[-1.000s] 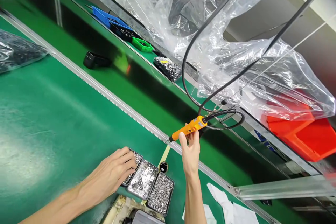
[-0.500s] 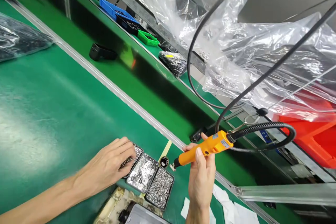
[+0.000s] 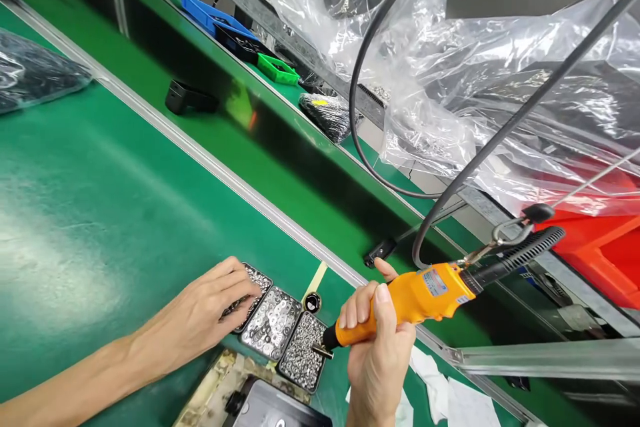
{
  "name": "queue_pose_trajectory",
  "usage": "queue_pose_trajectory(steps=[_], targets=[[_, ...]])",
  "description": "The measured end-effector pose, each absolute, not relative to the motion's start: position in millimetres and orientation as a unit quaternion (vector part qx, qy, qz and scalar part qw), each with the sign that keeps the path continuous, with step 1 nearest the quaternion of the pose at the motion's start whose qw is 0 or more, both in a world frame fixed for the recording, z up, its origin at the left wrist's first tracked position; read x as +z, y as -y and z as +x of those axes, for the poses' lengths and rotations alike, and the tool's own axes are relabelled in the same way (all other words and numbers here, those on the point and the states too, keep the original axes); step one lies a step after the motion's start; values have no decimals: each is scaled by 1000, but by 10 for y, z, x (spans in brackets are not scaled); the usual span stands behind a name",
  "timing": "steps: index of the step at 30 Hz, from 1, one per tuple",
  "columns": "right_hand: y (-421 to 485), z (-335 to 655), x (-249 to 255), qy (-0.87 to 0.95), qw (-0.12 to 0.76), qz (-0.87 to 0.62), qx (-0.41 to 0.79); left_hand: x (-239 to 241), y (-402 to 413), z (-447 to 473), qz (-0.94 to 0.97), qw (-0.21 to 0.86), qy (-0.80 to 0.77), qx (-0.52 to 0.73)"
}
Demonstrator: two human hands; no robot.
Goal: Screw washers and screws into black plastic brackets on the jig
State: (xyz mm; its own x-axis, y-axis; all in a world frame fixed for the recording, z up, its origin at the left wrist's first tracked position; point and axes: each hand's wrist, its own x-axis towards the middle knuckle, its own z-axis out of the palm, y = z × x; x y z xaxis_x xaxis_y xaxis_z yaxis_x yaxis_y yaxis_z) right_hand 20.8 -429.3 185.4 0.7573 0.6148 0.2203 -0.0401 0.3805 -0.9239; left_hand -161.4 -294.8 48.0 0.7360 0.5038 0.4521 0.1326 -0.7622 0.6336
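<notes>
My right hand (image 3: 377, 340) is wrapped round an orange electric screwdriver (image 3: 417, 300), its black nose pointing down and left. The metal bit end is over the right edge of a black tray of small metal nuts (image 3: 303, 353); whether it touches them I cannot tell. My left hand (image 3: 227, 300) has its fingertips bent together down in the leftmost tray of small metal parts (image 3: 260, 279). What those fingertips pinch, if anything, is hidden. Between these two stands a tray of flat washers (image 3: 273, 323).
A round black-rimmed piece (image 3: 313, 302) sits by a yellow tape strip (image 3: 315, 278). Close to me is a stained fixture (image 3: 213, 383) with a dark grey housing (image 3: 280, 407). A green conveyor belt (image 3: 280, 180) runs behind a metal rail. A cable (image 3: 505, 140) loops overhead.
My right hand has turned the screwdriver and brought its bit down and slightly left, from beside the round piece to over the right tray. My left hand stays at the leftmost tray.
</notes>
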Motion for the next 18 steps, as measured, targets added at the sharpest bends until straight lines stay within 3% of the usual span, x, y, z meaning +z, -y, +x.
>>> queue_pose_trajectory(steps=[7,18], targets=[[4304,34,1855,304,791,-471,244,599,3088,-1609,811,471,-168,302],[4363,-288,1951,384,805,-396,218,662,3382,-1595,826,456,-54,327]])
